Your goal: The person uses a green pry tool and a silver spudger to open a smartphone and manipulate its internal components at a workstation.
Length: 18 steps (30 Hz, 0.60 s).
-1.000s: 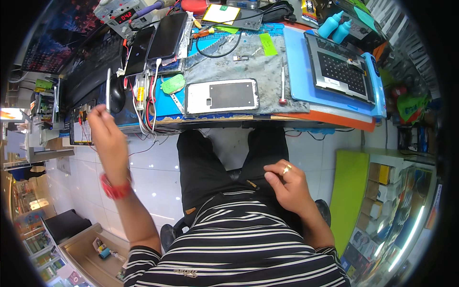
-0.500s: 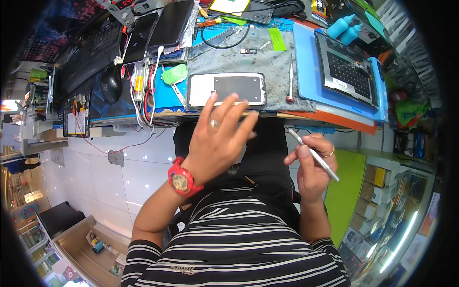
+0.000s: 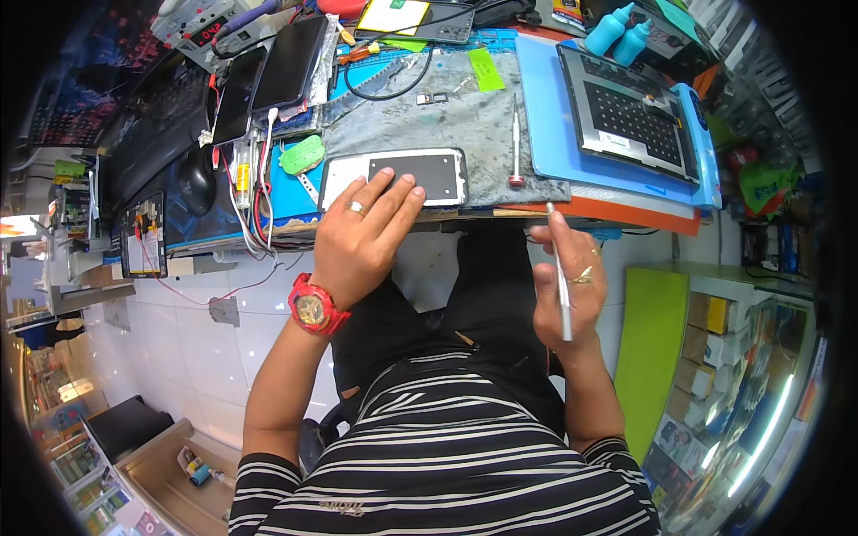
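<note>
A phone frame [image 3: 455, 163], white and dark grey with a black rim, lies flat near the bench's front edge. On it rests my left hand [image 3: 362, 234], fingers stretched out over the dark panel and gripping nothing. Beyond the edge, to the right, my right hand [image 3: 579, 281] is closed around a slim silver pen-shaped tool [image 3: 561, 286]; the tip's kind is too small to make out. A thin screwdriver [image 3: 516, 143] with a red end lies right of the frame. Left of it are a green flat piece [image 3: 304, 154] and a perforated metal strip [image 3: 307, 187].
A stained grey mat [image 3: 384, 125] covers the middle of the bench. To the right, a metal laptop part [image 3: 626, 121] sits on a blue board [image 3: 552, 143]. Two dark phones, cables and a black mouse [image 3: 202, 176] crowd the left. Two blue bottles [image 3: 631, 43] stand at back right.
My left hand has come down onto the phone frame from hovering at its near edge. In my right hand the silver tool has turned more upright. The whole view has shifted slightly.
</note>
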Motion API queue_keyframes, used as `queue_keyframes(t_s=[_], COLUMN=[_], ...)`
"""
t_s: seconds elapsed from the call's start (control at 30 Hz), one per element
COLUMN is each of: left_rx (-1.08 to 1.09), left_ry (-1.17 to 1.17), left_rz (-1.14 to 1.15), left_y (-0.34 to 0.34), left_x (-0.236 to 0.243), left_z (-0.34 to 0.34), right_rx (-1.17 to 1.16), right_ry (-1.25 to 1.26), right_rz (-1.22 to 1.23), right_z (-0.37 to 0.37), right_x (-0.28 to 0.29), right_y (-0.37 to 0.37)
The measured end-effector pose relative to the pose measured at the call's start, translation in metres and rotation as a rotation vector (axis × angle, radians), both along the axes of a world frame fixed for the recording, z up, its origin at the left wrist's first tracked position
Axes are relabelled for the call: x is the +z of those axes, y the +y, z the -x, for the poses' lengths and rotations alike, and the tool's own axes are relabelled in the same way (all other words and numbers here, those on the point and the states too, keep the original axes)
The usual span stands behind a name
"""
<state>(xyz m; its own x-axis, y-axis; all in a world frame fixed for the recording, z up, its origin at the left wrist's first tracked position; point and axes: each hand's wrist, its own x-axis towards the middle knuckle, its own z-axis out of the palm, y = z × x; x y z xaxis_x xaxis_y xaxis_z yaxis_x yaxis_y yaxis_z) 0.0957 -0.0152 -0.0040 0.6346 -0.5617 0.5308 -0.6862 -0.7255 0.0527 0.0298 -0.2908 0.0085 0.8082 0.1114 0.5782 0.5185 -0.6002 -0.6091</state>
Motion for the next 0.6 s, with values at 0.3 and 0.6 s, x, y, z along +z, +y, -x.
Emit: queue_keyframes(t_s=[0.3, 0.6], left_rx=[-0.039, 0.043], left_ry=[-0.006, 0.024], left_rz=[-0.05, -0.007], left_y=[-0.01, -0.021], left_x=[-0.014, -0.022], left_z=[0.011, 0.007], right_rx=[-0.02, -0.076], right_ry=[-0.046, -0.163], right_rz=[-0.213, 0.074], right_z=[-0.017, -0.032], right_x=[-0.019, -0.032], right_y=[0.02, 0.038])
